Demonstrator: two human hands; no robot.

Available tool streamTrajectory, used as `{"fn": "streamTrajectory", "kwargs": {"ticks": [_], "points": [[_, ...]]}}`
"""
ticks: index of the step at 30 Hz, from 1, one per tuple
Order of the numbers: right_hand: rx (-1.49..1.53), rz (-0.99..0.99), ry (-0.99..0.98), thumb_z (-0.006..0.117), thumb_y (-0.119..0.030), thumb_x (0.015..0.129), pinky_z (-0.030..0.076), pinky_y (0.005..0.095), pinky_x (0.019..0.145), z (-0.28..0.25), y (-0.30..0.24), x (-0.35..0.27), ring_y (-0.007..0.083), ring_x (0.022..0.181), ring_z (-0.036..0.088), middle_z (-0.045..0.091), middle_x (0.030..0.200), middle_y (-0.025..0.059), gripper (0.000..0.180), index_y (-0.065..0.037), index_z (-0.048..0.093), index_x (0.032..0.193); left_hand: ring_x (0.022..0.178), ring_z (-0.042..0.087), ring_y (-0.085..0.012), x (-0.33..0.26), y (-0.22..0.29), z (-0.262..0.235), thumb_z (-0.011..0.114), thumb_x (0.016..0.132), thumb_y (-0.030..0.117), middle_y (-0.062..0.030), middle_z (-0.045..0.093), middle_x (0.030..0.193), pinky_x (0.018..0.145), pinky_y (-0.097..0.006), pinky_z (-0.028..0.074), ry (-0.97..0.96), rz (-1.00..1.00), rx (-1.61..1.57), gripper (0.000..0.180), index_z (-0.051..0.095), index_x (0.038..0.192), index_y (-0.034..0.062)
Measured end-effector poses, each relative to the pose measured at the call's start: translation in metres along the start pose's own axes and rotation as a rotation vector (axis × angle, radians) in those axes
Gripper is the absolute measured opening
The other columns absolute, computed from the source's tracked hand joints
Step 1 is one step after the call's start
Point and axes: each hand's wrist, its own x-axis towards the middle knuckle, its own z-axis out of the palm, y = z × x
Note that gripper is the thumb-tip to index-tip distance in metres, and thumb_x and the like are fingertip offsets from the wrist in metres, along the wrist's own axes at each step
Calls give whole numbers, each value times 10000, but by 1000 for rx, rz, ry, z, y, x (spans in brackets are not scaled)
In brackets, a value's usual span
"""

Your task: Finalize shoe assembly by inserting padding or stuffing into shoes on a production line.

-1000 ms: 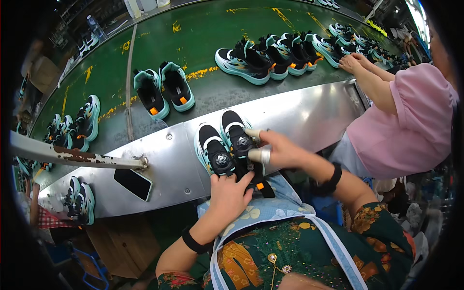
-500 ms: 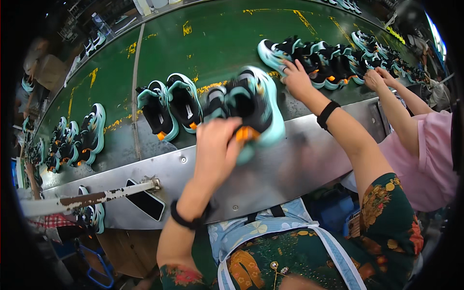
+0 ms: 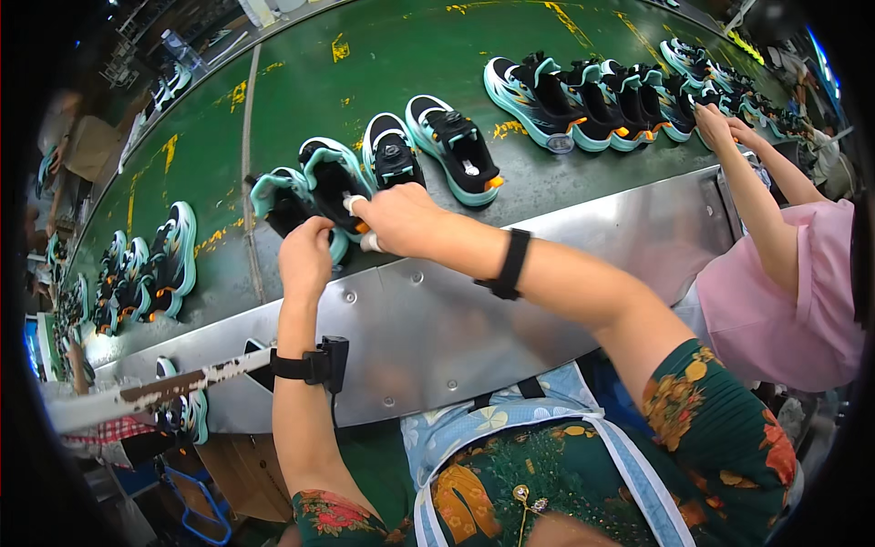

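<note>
The person's two bare hands reach forward over a metal ledge (image 3: 547,287) to a pair of black and mint shoes on a green table (image 3: 401,55). The right hand (image 3: 401,219) wears pale covers on its thumb and a finger, and these clamp the heel of the inner shoe (image 3: 330,173), one tip at the opening and the other outside. The left hand (image 3: 305,260) has its fingers bunched together at the heel of the outer shoe (image 3: 281,190), on the far left of the pair; whether they pinch it cannot be told. Both shoes stand side by side, toes pointing away from the person.

Just right of them, two matching shoes (image 3: 454,150) stand on the table, one partly behind the right hand. Farther right is a tight row of shoes (image 3: 538,100), where a co-worker in a pink top (image 3: 775,292) has both hands near the far end. Another group of shoes (image 3: 169,260) stands at the left.

A chipped white metal bar (image 3: 173,390) crosses the lower left, near a phone (image 3: 257,346) mostly hidden on the ledge. Black bands circle both wrists, and the person wears a light blue flowered apron (image 3: 501,419).
</note>
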Motion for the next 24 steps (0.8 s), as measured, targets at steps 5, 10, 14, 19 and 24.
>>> {"fn": "streamTrajectory", "kwargs": {"ticks": [5,10,14,19,24], "points": [[71,-9,3,643,-265,788,488,481,647,-6,-32,-45,387,735,637,646,734,174,217,-50,631,764,806,604,-376,-96,37,-39,544,872,71,-181,614,822,696,-432,474,-227,156,-177,111,620,944,34],[347,-143,-301,662,-229,782,497,490,658,24,-101,-167,387,743,630,626,758,166,199,-51,573,784,894,578,-329,-216,-21,-35,587,786,-15,-146,596,900,752,-417,466,-338,137,-2,237,636,1006,57],[536,-57,-438,672,-207,812,507,441,694,126,-164,-166,374,788,639,653,837,158,187,-40,628,883,1096,531,-337,-254,-81,-39,592,824,6,-164,570,1166,919,-423,407,196,169,87,289,605,1113,12],[745,106,-315,721,-144,811,506,320,733,112,-155,-105,197,828,664,706,921,81,269,-94,703,1074,708,573,-243,-304,-136,-26,653,826,85,-168,587,995,713,-356,481,-187,-186,-486,367,564,1159,-41],[354,-221,-376,775,-203,725,471,369,756,157,-157,-67,289,901,592,559,954,134,580,-176,573,1267,699,600,-220,-302,-141,18,606,872,80,-152,615,980,690,-316,483,-117,-26,-411,304,586,1149,-43]]}}
